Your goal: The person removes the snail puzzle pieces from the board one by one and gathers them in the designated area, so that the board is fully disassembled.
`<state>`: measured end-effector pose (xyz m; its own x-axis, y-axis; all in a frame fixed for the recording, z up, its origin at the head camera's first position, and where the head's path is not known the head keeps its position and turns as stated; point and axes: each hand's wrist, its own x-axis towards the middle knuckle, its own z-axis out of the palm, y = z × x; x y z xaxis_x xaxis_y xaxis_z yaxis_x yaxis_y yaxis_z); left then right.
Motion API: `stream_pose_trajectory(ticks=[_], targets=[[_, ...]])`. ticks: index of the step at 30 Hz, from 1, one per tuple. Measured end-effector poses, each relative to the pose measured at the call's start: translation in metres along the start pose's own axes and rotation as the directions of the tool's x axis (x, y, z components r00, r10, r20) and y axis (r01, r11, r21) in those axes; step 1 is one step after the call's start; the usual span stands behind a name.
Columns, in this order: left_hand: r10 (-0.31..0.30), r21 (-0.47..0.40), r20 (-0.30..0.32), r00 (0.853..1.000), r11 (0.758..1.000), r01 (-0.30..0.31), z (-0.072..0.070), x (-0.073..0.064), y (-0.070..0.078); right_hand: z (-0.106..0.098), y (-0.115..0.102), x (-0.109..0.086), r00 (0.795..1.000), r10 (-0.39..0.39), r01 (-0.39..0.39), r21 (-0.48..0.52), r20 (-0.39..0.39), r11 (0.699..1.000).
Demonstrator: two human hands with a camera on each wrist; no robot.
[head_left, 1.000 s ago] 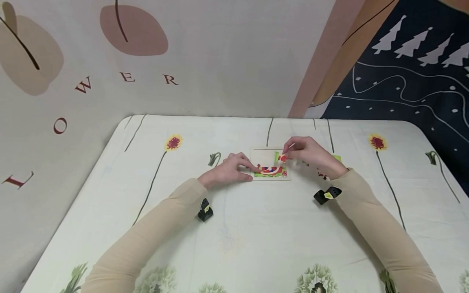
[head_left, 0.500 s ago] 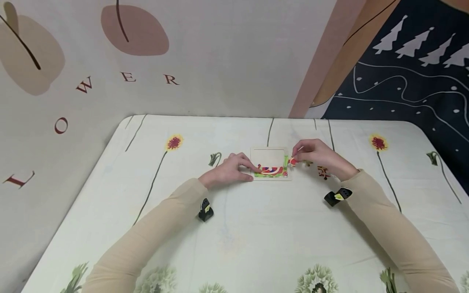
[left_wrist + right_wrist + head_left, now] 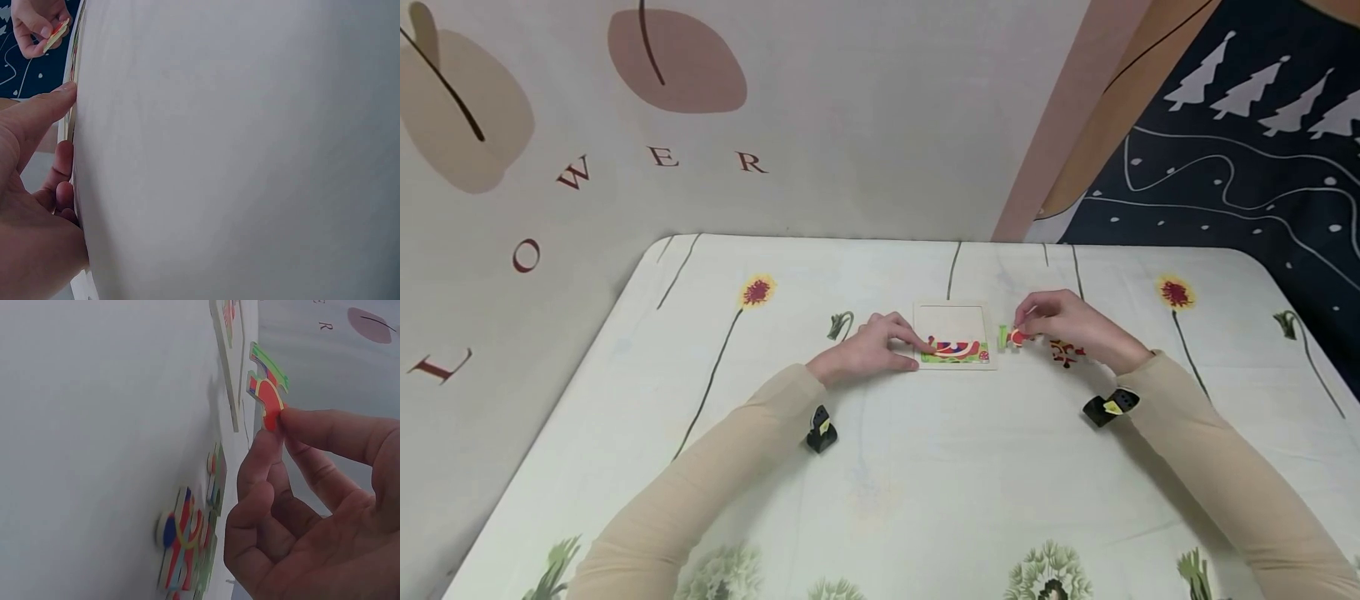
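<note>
A small wooden puzzle tray point(image 3: 952, 321) lies flat on the table, with red, blue and green puzzle pieces point(image 3: 958, 352) fitted along its near side. My left hand point(image 3: 874, 345) rests at the tray's left edge, its index finger reaching onto the pieces and its thumb at the near left corner. To the right of the tray, my right hand point(image 3: 1063, 323) pinches a red and green puzzle piece point(image 3: 270, 399) between thumb and fingertips, above the table. Close below that hand lie several loose puzzle pieces point(image 3: 1064, 353), partly hidden by it in the head view.
A white cloth with printed flowers covers the table point(image 3: 880, 467). Behind it rises a pale wall hanging point(image 3: 865, 125), with a dark tree-print cloth point(image 3: 1232, 167) at the right. Black wrist cameras point(image 3: 1105, 408) hang below both cuffs.
My right hand has drawn back from over the tray to its right, carrying the pinched puzzle piece out with it. The left hand has stayed in place.
</note>
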<state>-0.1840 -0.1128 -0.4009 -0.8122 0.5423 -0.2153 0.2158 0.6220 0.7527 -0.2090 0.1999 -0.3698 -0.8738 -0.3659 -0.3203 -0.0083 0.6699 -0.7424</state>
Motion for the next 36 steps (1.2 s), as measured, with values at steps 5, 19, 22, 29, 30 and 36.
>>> stream_pose_trajectory(ticks=[5, 19, 22, 29, 30, 36], targets=[[0.008, -0.002, 0.007, 1.0, 1.0, -0.008, 0.0, 0.0, 0.0, -0.003, 0.004, -0.003, 1.0, -0.005, 0.005, -0.031, 0.007, 1.0], [0.003, 0.003, 0.007, 1.0, 1.0, -0.003, 0.0, 0.0, 0.001, -0.008, 0.012, -0.012, 1.0, -0.011, 0.01, -0.102, -0.007, 0.995], [0.003, 0.003, 0.006, 1.0, 1.0, -0.003, 0.0, 0.0, 0.001, -0.009, 0.015, -0.013, 1.0, -0.019, 0.018, -0.104, -0.01, 0.994], [-0.001, 0.001, 0.005, 1.0, 1.0, 0.001, 0.0, 0.0, 0.001, -0.012, 0.021, -0.014, 0.999, -0.035, 0.035, -0.105, 0.009, 0.994], [-0.001, 0.002, 0.005, 1.0, 1.0, 0.001, 0.0, 0.0, 0.001, -0.012, 0.022, -0.014, 0.999, -0.037, 0.038, -0.107, 0.012, 0.994], [0.0, 0.017, 0.006, 1.0, 1.0, 0.0, -0.001, 0.0, 0.001, -0.013, 0.023, -0.015, 0.999, -0.038, 0.04, -0.113, 0.016, 0.993]])
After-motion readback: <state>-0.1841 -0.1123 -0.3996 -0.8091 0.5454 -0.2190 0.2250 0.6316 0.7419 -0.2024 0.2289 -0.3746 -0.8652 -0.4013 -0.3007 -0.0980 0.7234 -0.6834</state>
